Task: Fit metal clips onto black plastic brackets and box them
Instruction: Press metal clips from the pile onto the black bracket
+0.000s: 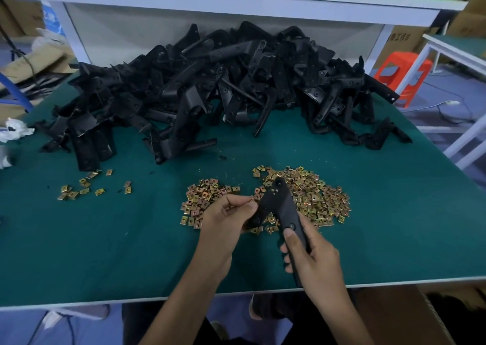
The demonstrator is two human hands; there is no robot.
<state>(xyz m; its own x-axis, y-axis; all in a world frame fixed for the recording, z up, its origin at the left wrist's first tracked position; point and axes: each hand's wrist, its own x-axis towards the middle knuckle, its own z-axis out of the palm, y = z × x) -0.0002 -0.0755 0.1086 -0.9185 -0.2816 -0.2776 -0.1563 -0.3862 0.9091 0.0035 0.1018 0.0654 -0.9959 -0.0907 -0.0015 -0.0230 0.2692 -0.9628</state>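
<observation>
A black plastic bracket is held over the green table, above a heap of small gold metal clips. My right hand grips the bracket's lower arm, thumb laid along it. My left hand pinches something small at the bracket's left edge with thumb and forefinger; it looks like a clip, mostly hidden by the fingers. A second patch of clips lies just left of the bracket. A big pile of black brackets fills the back of the table.
A few stray clips lie at the left. The green table ends at a white front edge near my arms. A cardboard box stands below at the right, an orange stool beyond the table's right side.
</observation>
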